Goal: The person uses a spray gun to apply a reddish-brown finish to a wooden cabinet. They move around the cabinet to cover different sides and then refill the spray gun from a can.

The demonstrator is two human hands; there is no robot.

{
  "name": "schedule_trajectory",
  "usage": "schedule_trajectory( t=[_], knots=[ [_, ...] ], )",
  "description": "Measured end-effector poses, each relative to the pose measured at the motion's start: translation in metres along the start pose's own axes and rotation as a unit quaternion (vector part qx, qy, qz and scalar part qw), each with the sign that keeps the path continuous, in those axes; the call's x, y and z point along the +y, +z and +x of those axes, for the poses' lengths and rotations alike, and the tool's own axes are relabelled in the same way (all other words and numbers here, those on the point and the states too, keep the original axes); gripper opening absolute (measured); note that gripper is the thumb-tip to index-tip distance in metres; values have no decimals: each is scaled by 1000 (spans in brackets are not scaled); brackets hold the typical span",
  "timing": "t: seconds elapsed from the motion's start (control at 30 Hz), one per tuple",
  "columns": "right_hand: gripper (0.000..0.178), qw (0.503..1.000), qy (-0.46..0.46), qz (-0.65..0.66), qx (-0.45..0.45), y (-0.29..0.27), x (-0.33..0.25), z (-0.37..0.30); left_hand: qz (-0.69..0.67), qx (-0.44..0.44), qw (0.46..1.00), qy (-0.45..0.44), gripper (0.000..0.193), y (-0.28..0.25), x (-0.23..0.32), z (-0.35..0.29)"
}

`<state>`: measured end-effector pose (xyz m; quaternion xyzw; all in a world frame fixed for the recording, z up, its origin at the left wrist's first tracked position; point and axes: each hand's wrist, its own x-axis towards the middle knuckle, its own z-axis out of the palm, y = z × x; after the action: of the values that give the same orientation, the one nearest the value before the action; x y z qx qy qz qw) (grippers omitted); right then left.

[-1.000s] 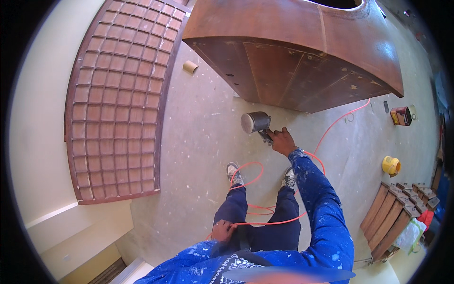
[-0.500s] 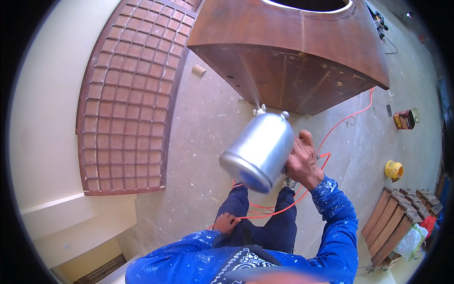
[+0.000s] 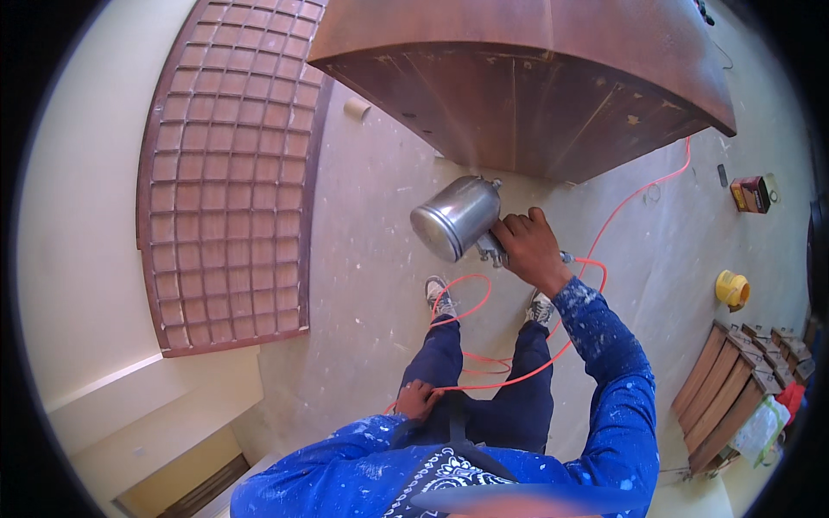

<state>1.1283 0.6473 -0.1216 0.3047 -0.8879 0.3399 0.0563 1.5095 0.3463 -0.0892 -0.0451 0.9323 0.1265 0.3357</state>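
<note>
My right hand is closed round the grip of a spray gun, whose silver metal cup tilts to the left over the floor. An orange air hose runs from the gun's handle and loops down past my legs. By my left thigh, my left hand has its fingers curled round a stretch of that hose. In front of the gun stands a large brown wooden piece with a curved edge; its shaded lower face is turned toward me, with a few pale patches. The gun's nozzle is hidden behind the cup and hand.
A wooden lattice panel leans along the wall at left. A cardboard tube lies near it. On the right are a rectangular can, a yellow bucket and stacked wooden boards. Hose coils lie about my shoes.
My right hand has lowered the spray gun away from my head, so its cup looks smaller and turned more to the left. The wooden piece appears nearer. My left hand stays by my thigh.
</note>
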Motion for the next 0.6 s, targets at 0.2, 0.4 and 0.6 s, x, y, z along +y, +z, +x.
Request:
schedule_trajectory(
  t=[0.2,0.4,0.6],
  knots=[
    [47,995,47,-31,-83,114,48,-20,-24,12,1000,-10,36,5,-4,0],
    [45,982,73,-55,-167,214,89,-44,-44,24,999,-15,30,6,-10,7],
    [46,972,105,-42,-207,242,109,-52,-53,11,998,-32,25,-1,-10,12]
  ],
)
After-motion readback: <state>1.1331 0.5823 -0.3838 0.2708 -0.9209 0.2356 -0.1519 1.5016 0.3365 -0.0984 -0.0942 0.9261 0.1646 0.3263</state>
